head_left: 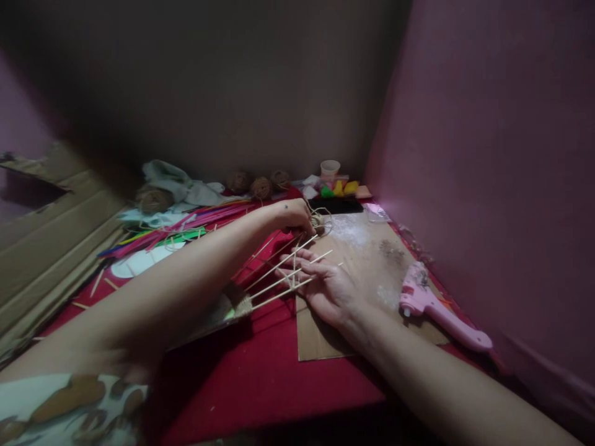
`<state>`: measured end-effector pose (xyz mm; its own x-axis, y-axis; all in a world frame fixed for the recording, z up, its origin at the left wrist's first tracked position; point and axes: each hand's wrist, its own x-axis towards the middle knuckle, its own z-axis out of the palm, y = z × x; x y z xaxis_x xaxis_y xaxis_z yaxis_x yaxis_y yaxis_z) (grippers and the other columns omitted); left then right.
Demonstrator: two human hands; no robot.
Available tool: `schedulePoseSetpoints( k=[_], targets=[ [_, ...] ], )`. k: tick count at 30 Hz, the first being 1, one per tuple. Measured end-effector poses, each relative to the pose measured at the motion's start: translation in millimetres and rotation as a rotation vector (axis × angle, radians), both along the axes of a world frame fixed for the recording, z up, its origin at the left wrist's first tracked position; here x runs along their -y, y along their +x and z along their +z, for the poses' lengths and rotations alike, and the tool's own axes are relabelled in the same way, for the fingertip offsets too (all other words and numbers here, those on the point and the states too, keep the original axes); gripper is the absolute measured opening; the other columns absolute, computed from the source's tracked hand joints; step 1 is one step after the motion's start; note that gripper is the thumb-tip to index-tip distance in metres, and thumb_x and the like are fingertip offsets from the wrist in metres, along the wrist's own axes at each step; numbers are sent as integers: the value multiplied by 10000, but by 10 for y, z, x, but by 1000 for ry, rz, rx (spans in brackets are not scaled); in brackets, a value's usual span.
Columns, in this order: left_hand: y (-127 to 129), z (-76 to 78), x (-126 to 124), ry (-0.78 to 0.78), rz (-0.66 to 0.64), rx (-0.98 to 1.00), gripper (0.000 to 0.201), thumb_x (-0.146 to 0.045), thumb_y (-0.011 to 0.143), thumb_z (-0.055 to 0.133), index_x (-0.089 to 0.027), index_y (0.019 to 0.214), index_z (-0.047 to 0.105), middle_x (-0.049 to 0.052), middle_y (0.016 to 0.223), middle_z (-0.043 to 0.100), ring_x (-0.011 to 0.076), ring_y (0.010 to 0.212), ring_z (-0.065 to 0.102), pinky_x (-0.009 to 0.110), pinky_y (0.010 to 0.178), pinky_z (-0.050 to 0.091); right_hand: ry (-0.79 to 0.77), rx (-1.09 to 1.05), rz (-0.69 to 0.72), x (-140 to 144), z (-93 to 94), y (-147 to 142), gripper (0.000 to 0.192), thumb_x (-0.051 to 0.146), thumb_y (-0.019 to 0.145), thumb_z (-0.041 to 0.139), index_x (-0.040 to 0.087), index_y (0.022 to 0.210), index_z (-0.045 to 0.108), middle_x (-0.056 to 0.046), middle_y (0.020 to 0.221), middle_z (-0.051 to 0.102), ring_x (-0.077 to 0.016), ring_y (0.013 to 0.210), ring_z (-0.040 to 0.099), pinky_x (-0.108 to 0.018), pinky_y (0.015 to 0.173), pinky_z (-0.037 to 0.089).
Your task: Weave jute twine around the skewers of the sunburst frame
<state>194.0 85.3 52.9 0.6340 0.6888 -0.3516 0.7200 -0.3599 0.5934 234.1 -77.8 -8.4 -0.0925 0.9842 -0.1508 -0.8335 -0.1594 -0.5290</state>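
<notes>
The left forearm reaches forward and rightward, its left hand (294, 215) curled with the fingers pinched together. The right forearm comes in from the lower right; the right hand (325, 286) lies flat, fingers spread and pointing left. The hands are close, not touching.

Red table cloth (260, 371), pink glue gun (437, 306), brown cardboard sheet (367, 254), pale skewers (279, 275), pink wall (488, 155)

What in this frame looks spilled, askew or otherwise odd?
Pale flecks and a brown smudge mark the cardboard sheet beyond the right hand, like dried residue. The pink glue gun lies on its side at the sheet's edge. Nothing looks broken.
</notes>
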Motion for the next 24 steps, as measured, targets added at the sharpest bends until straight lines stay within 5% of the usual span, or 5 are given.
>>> schedulePoseSetpoints(
  k=[9, 16, 20, 24],
  targets=[
    [-70, -74, -115, -77, -39, 130, 156, -246, 668, 712, -160, 581, 616, -35, 430, 491, 79, 379, 416, 230, 409, 306, -2, 19, -1, -4, -29, 1, 231, 83, 709, 593, 160, 922, 550, -64, 899, 687, -207, 809, 669, -359, 778, 502],
    [12, 24, -12, 158, -44, -47, 81, -170, 611, 719, -123, 610, 652, -31, 403, 471, 84, 389, 407, 241, 452, 318, 6, 37, -7, -17, -36, -2, 250, 74, 702, 586, 151, 934, 535, -73, 877, 681, -209, 790, 674, -386, 798, 496],
    [-93, 110, -35, 197, -10, -67, 87, -185, 719, 604, -135, 653, 629, -13, 450, 523, 98, 407, 459, 244, 472, 358, 10, 35, -8, -15, -48, 7, 226, 76, 711, 587, 147, 922, 545, -70, 884, 679, -195, 763, 671, -370, 790, 492],
    [-280, 126, -60, 330, -39, -110, 40, -120, 646, 615, -149, 621, 627, -21, 440, 509, 118, 468, 500, 242, 525, 367, 18, 31, -3, -9, -46, 6, 207, 65, 702, 579, 148, 890, 559, -46, 843, 673, -174, 729, 661, -341, 770, 491]
  ],
)
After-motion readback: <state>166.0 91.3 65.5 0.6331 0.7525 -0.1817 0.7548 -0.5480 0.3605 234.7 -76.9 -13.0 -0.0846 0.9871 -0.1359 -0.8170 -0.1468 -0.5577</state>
